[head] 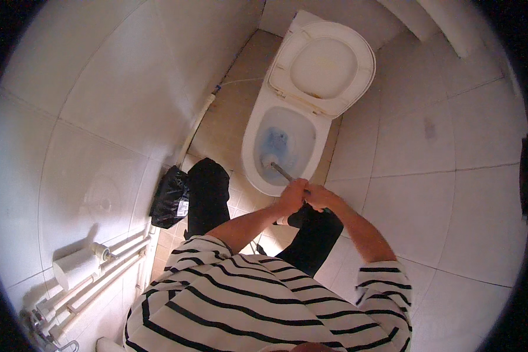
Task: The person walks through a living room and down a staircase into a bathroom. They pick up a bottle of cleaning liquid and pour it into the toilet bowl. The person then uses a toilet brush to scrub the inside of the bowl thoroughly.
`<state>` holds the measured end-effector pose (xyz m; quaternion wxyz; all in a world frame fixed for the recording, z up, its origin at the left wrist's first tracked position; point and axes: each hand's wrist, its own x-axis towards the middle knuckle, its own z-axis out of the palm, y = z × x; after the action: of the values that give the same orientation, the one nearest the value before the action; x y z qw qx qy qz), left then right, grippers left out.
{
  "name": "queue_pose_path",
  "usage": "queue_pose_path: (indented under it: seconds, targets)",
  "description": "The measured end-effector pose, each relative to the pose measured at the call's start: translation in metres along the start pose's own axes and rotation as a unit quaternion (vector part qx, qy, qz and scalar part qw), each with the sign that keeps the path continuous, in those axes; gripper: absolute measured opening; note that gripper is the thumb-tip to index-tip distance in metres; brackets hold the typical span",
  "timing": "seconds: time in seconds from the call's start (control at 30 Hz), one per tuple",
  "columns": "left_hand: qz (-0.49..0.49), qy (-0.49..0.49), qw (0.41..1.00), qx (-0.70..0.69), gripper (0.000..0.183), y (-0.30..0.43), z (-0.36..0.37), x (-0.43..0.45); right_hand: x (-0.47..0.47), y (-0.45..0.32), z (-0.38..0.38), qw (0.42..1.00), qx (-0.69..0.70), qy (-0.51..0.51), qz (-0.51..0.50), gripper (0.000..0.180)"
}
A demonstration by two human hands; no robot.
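Observation:
Both hands are together over the front rim of a white toilet bowl [250, 145], closed around the handle of a toilet brush [281, 171]. My left hand [292, 196] grips it on the left, and my right hand [320, 196] is beside it, touching. The brush slants down into the bowl, its pale head [270, 159] low against the inner wall. Blue liquid [276, 140] lies in the bowl behind the head. The toilet seat and lid [325, 61] are raised. Fingers hide part of the handle.
Tiled walls stand close on both sides. A black plastic bag [170, 198] is at the left wall, near my knee. Pipes [127, 248] and a toilet paper roll [75, 268] are at lower left. A thin hose [242, 81] runs to the toilet. Thick pipes [440, 26] are at upper right.

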<state>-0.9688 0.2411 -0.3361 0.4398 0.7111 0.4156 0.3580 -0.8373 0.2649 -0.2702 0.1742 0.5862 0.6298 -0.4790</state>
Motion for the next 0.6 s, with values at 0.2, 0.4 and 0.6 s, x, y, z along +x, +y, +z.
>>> queue_pose_path:
  seconds: [0.2, 0.4, 0.6]
  targets:
    - [0.059, -0.107, 0.992, 0.039, 0.039, -0.051, -0.001, 0.009, -0.006, -0.022, -0.016, 0.991, -0.119, -0.049, -0.041, 0.032]
    - [0.018, -0.034, 0.997, 0.064, 0.035, 0.022, -0.008, 0.017, -0.010, -0.009, -0.057, 0.984, -0.143, -0.085, -0.059, 0.037]
    - [0.027, -0.047, 0.996, 0.064, 0.029, -0.055, -0.016, 0.033, 0.025, -0.028, -0.034, 0.987, -0.142, 0.054, -0.062, 0.044]
